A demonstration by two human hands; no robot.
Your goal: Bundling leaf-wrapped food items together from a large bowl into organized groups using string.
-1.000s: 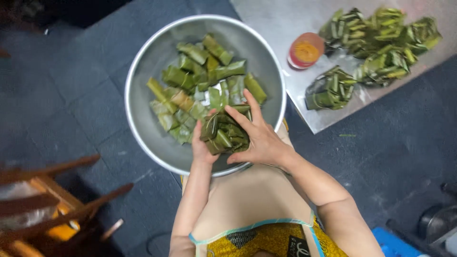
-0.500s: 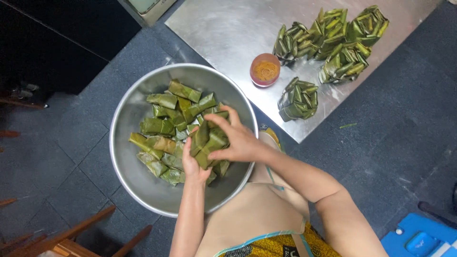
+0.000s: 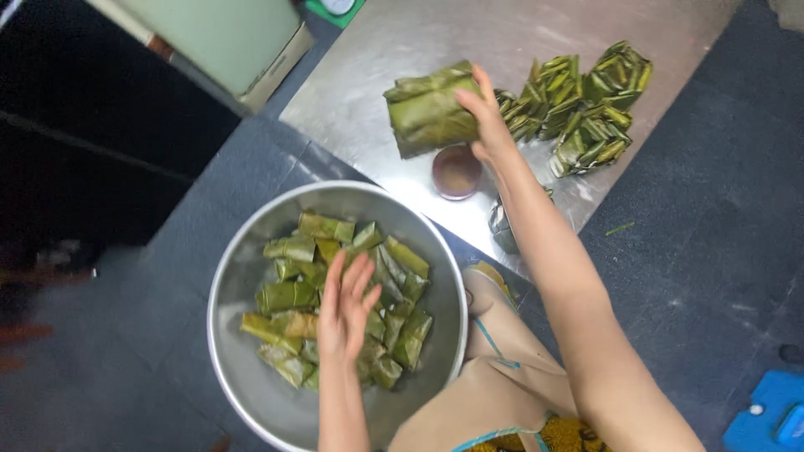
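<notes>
My right hand [image 3: 486, 117] holds a bundle of green leaf-wrapped parcels [image 3: 429, 109] up over the steel sheet [image 3: 368, 92], beside a stack of similar bundles [image 3: 586, 109]. My left hand [image 3: 345, 305] hovers flat, fingers apart, over the loose leaf parcels [image 3: 293, 295] lying in a large steel bowl [image 3: 243, 393] on my lap. A small round orange-rimmed cup [image 3: 456, 172] stands just below the lifted bundle.
Dark tiled floor [image 3: 712, 251] surrounds the steel sheet. A pale green box [image 3: 218, 42] stands at the top left. A blue object [image 3: 766, 414] lies at the bottom right corner. A dark open space is at the left.
Both hands gripped a bundle in the bowl before. My right hand has now carried it up over the steel sheet, and my left hand has let go and stays over the bowl.
</notes>
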